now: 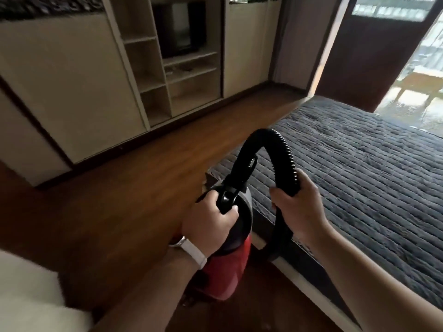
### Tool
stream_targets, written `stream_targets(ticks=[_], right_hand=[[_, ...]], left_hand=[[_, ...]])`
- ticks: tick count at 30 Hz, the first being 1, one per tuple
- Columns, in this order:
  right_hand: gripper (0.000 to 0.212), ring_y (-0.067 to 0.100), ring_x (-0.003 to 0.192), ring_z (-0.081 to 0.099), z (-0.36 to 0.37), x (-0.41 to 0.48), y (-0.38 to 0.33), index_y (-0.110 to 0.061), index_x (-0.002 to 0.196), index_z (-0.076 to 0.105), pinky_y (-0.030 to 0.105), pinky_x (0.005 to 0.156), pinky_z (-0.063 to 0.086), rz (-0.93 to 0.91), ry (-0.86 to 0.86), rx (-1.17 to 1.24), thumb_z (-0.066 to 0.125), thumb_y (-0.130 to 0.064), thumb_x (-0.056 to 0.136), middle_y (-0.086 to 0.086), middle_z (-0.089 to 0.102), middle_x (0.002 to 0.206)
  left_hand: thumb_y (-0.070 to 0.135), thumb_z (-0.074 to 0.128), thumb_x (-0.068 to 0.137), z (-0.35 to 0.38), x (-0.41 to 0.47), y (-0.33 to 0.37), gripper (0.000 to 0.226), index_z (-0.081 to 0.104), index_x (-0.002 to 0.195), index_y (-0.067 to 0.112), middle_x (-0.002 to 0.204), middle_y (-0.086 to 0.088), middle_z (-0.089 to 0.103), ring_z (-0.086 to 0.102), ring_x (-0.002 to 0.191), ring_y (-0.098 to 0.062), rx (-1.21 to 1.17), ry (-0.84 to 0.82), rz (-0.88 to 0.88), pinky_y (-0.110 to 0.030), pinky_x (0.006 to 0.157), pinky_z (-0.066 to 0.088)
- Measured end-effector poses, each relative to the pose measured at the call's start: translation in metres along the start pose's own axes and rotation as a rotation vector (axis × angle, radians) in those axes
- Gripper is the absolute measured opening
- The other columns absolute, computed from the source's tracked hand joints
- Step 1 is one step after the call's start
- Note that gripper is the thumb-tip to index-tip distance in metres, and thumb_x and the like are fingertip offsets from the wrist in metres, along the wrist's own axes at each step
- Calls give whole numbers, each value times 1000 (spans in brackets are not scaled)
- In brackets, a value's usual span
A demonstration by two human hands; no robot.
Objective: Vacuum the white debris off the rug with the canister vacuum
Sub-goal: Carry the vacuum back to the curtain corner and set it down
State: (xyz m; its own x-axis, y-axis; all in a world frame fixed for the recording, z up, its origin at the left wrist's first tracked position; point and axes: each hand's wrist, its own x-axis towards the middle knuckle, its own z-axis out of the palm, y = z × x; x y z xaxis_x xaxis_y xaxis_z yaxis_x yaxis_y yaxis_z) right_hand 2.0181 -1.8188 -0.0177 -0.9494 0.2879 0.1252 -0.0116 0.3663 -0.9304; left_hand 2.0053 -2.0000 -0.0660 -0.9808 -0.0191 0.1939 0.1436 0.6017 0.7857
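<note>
A red canister vacuum [225, 271] with a black top hangs above the wooden floor beside the bed. My left hand [209, 221] is closed around the black handle on top of it. A black ribbed hose [282, 152] arches up from the canister's top and curves back down. My right hand [297, 207] grips that hose near its lower end, and a black strap or tube hangs below the hand. A white fluffy rug [28, 291] shows at the bottom left corner, blurred. No white debris can be made out on it.
A bed with a dark grey quilted cover [359, 178] fills the right side, its corner close to the vacuum. A beige wardrobe with open shelves [153, 68] and a television lines the far wall. Brown wooden floor [119, 188] lies between. An open doorway [412, 87] is at the far right.
</note>
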Motion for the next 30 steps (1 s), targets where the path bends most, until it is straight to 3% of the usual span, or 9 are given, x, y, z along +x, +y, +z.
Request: stream_targets(ticks=[7, 10, 13, 16, 20, 27, 30], right_hand=[[12, 16, 52, 61, 104, 81, -2, -28, 74, 56, 27, 50, 48, -17, -212, 89, 67, -24, 71, 1, 64, 58], [15, 8, 47, 56, 149, 127, -1, -20, 76, 56, 26, 47, 45, -14, -312, 147, 68, -10, 76, 0, 59, 57], [16, 15, 50, 55, 187, 172, -4, -20, 78, 55, 37, 50, 47, 0, -446, 170, 66, -8, 75, 2, 58, 59], [16, 17, 52, 52, 222, 214, -11, -18, 75, 53, 39, 49, 46, 3, -518, 201, 65, -7, 75, 5, 55, 59], [13, 11, 46, 52, 263, 265, -30, -10, 78, 50, 30, 45, 44, -2, -566, 279, 62, -4, 78, 0, 53, 56], [15, 25, 54, 56, 330, 332, -53, -12, 84, 54, 45, 52, 50, -40, -747, 258, 64, -3, 78, 11, 56, 65], [16, 23, 54, 57, 366, 361, -61, -14, 85, 56, 40, 51, 50, -63, -731, 232, 64, -2, 79, 10, 57, 64]], left_hand=[[40, 62, 78, -42, 69, -58, 27, 48, 70, 18, 54, -1, 58, 59, 48, -20, 123, 44, -259, -42, 50, 53], [44, 57, 80, -53, 110, -77, 23, 51, 78, 22, 62, 0, 64, 63, 52, -19, 220, 43, -398, -43, 56, 57], [49, 54, 82, -67, 149, -90, 23, 50, 82, 26, 67, 5, 64, 63, 58, -15, 337, 98, -468, -38, 59, 56], [50, 56, 83, -78, 187, -99, 24, 50, 82, 27, 68, 6, 63, 61, 62, -13, 398, 182, -505, -32, 59, 52], [46, 58, 86, -91, 233, -112, 22, 47, 81, 28, 66, 9, 58, 56, 59, -8, 406, 250, -545, -25, 49, 38], [42, 61, 86, -120, 304, -148, 22, 49, 75, 27, 60, 6, 61, 60, 50, -11, 276, 368, -588, -31, 49, 51], [43, 62, 85, -133, 340, -176, 24, 48, 74, 28, 61, 6, 60, 59, 51, -12, 272, 367, -580, -28, 47, 46]])
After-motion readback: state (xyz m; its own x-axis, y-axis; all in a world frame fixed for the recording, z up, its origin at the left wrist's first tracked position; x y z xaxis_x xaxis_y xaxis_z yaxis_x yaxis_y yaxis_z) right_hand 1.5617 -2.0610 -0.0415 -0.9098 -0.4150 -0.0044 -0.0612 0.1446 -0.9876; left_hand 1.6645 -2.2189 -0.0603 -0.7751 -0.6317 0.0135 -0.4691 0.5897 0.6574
